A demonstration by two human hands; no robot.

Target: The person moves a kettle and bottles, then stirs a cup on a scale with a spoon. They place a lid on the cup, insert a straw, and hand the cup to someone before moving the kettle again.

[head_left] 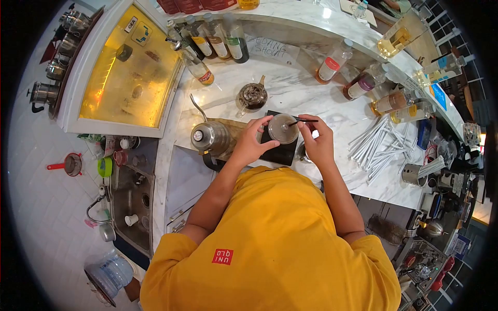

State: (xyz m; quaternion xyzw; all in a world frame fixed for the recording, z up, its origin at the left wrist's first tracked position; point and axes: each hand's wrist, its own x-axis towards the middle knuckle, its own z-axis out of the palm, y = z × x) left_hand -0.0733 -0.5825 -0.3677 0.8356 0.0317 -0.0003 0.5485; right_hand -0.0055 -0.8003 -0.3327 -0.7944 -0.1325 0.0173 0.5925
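A round cup of cloudy drink (pixel 282 129) is in front of me, above a black flat pad, perhaps a scale (pixel 282 154). My left hand (pixel 252 139) curves around the cup's left side, thumb and forefinger against it. Between the fingertips of my right hand (pixel 317 137) is a thin dark stirring stick (pixel 301 121), its lower end in the drink. A gooseneck kettle (pixel 210 136) stands left of my left hand on a brown cloth (pixel 234 136). Beyond the cup sits a glass teapot (pixel 252 96) with dark contents. A small shiny vessel (pixel 305 154) is partly hidden below my right hand.
White paper straws (pixel 381 145) lie spread to the right, near a metal tin (pixel 413 174). Labelled bottles (pixel 332 62) line the counter's back and right. A yellow-lit glass case (pixel 124 72) and a sink (pixel 132 202) are at the left.
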